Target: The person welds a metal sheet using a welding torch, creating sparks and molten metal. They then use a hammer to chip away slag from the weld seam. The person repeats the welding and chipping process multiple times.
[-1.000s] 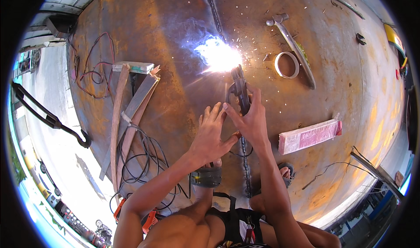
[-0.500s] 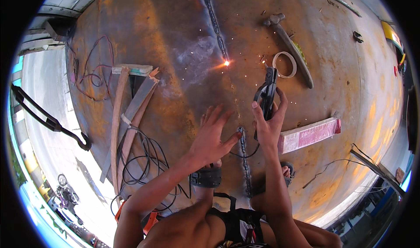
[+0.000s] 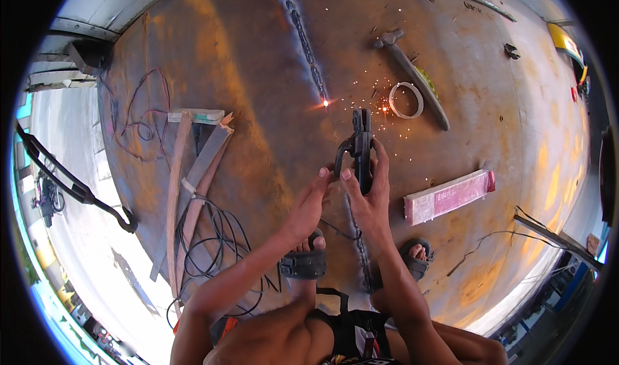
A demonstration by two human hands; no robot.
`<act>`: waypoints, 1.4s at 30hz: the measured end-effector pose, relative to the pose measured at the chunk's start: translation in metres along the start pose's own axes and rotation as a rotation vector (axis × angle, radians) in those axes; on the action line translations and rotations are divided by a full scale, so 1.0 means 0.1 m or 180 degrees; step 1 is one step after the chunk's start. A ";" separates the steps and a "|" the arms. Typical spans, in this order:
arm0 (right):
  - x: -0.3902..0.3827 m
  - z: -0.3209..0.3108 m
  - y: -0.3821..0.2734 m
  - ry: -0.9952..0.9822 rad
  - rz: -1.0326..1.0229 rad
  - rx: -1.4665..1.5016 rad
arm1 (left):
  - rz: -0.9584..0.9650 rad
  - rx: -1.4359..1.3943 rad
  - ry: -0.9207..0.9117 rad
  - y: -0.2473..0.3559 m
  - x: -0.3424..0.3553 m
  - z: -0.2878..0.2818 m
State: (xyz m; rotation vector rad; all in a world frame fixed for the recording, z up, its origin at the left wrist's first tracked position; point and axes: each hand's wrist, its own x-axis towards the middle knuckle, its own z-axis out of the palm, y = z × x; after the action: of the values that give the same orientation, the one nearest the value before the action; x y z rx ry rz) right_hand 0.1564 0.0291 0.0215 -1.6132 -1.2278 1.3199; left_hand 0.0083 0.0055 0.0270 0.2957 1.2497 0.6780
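1. Electrode holder (image 3: 358,147), dark and rigid, gripped upright in the right hand (image 3: 369,201) above the rusty steel plate (image 3: 245,75), jaws pointing away toward the plate's far edge.
2. Judged solid and fairly weighty for its size, stiff, with a trailing cable likely to tug; best held low on the insulated handle, well clear of the bare metal jaws.
3. Right hand clenched around the handle, thumb up the left side; left hand (image 3: 311,204) open-fingered, fingertips just touching the holder's curved lever, gripping nothing.
4. Holder near the plate's middle, just short of the glowing end of the weld seam (image 3: 303,36) running to the far edge; sparks scattered to its right.
5. Chipping hammer (image 3: 412,78) and white tape ring (image 3: 406,100) lying beyond the holder toward the far right; pink electrode packet (image 3: 449,197) to the right of the right hand.
6. Sandalled feet (image 3: 304,260) planted on the plate near its close edge; wooden strips (image 3: 193,172) and coiled cables (image 3: 213,242) toward the left edge.
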 end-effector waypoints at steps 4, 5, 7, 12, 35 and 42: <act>-0.09 0.16 -0.19 -0.0271 -0.0529 -0.0457 | 0.0538 -0.0198 0.0167 0.18 -0.18 0.10; -0.15 0.19 -0.21 -0.0409 -0.0481 -0.0404 | 0.0634 -0.0185 0.0132 0.19 -0.19 0.08; -0.25 0.32 -0.30 -0.0583 -0.0626 -0.0335 | 0.0774 -0.0116 0.0231 0.22 -0.24 -0.01; -0.42 0.62 -0.33 -0.0912 -0.1181 -0.0575 | 0.0890 -0.0054 0.0609 0.31 -0.30 -0.17; 1.96 -1.84 0.55 0.0202 -0.0875 -0.3993 | 0.0936 -0.0003 0.1232 0.63 -0.37 -0.54; 1.57 -1.35 -0.15 0.0020 0.0235 -0.1800 | 0.0883 -0.0099 0.1413 0.52 -0.37 -0.72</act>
State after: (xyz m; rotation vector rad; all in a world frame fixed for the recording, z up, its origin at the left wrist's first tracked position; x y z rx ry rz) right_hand 0.2890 0.1893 0.0193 -2.0595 -1.6514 1.0594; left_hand -0.0812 0.0124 0.0620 0.3055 1.6348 1.0398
